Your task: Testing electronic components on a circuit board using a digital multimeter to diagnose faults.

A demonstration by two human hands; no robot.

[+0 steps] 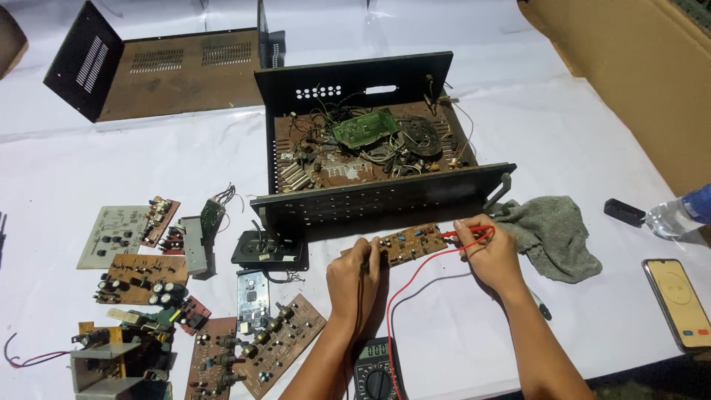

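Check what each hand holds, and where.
Left hand grips a black probe by its handle; right hand grips the red probe by its handle, both tips on the circuit board.

My makeshift electronics repair bench: a white sheet [518, 96] covers the tabletop, and on it sits an opened amplifier chassis [370, 148] with rusted floor, loose wiring and a green circuit board [364, 126] exposed. Its removed black metal cover [159, 67] lies behind. Stripped brown circuit boards [141, 278] studded with capacitors spread at my left, a digital multimeter [376, 374] with red and black leads rests near me, and a grey rag [552, 233], a smartphone [678, 300] and flattened cardboard [637, 67] lie at my right.
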